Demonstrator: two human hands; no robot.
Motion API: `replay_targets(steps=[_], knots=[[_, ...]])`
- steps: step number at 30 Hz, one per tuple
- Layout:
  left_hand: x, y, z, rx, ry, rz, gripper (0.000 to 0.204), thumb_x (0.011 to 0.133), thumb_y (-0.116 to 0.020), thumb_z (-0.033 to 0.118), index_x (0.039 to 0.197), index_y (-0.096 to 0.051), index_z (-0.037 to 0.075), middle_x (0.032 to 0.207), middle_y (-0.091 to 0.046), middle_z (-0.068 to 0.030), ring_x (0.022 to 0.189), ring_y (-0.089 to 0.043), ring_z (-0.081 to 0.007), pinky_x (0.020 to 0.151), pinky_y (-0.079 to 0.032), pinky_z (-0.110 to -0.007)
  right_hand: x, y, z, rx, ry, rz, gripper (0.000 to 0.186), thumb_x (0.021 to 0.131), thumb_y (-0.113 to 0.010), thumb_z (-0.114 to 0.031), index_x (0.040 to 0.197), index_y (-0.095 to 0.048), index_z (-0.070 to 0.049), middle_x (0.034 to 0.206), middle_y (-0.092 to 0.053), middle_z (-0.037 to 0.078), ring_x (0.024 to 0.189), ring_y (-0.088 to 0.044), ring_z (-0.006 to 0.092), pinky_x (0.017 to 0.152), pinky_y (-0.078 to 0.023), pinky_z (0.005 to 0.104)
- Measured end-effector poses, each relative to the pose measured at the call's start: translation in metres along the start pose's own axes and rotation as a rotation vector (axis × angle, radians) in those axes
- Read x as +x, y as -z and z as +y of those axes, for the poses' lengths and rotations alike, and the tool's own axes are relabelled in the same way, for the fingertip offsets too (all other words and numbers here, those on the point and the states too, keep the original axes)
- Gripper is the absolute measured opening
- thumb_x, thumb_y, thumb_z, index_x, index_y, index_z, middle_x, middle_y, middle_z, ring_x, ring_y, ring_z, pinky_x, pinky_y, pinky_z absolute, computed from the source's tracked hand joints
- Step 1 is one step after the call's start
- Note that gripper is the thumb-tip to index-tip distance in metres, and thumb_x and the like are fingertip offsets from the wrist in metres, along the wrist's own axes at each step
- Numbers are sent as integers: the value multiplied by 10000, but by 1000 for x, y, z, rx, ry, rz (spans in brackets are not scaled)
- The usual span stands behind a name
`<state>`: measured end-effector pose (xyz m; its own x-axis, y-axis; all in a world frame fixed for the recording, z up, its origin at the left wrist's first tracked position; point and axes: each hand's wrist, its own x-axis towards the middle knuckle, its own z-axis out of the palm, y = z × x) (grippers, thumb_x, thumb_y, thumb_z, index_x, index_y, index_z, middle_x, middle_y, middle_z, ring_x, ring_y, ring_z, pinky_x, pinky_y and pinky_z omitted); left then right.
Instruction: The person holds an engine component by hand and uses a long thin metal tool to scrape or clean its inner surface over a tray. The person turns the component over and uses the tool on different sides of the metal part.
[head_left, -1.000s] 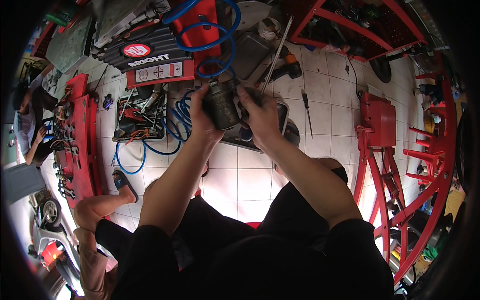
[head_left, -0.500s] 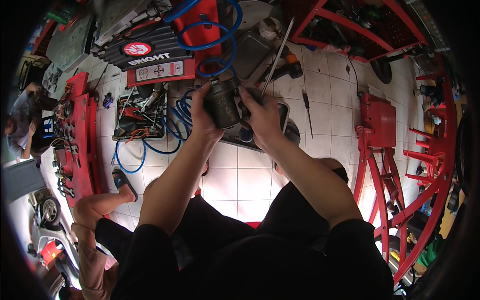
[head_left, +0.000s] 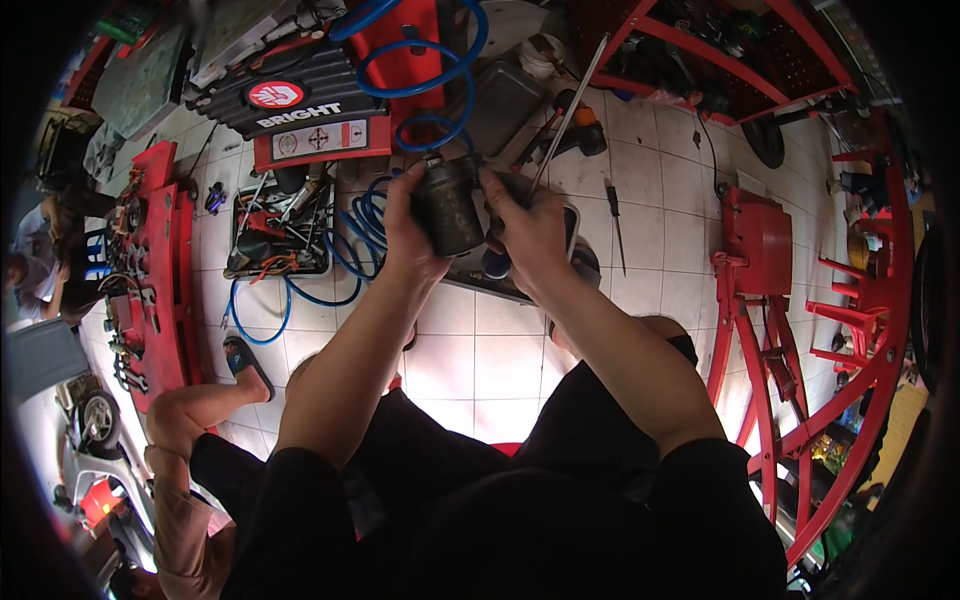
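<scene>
The left hand [head_left: 410,225] is curled around a dark, round metal part [head_left: 452,215], holding it up over the white floor [head_left: 640,175]. The right hand [head_left: 532,228], just beside it, seems closed around a long thin rod [head_left: 572,110], but its fingers are hard to see. A blue hose [head_left: 362,228] lies nearby.

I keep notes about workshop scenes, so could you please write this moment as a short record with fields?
Left hand: left hand holds a dark metal cylinder
Right hand: right hand is at the cylinder's right side; its grip is hard to make out
Hose: blue coiled hose, left of the cylinder
Floor: pale tiles
Tool on floor: thin dark-handled tool, right of the hands
Farther right: red metal stand
</scene>
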<state>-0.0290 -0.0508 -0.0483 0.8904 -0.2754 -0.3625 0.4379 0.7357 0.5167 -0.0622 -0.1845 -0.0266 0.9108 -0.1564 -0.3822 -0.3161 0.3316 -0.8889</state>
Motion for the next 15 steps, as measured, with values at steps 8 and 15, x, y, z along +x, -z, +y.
replay_targets(steps=[8,15], knots=[[-1,-3,2,-5,18,21,386,901,-481,406,1049,-612,74,921,-667,-78,786,-653,-185,692,-540,-316,-2,-6,1,112,-33,26,236,875,-728,-236,958,-645,-32,763,-613,3,568,-531,64,425,-355,218],[0,-3,0,6,19,49,386,895,-490,404,1052,-609,72,915,-665,-78,792,-652,-190,678,-540,-315,-3,-7,-6,77,-44,48,263,877,-726,-241,998,-631,-28,709,-556,-21,522,-464,65,420,-345,228]])
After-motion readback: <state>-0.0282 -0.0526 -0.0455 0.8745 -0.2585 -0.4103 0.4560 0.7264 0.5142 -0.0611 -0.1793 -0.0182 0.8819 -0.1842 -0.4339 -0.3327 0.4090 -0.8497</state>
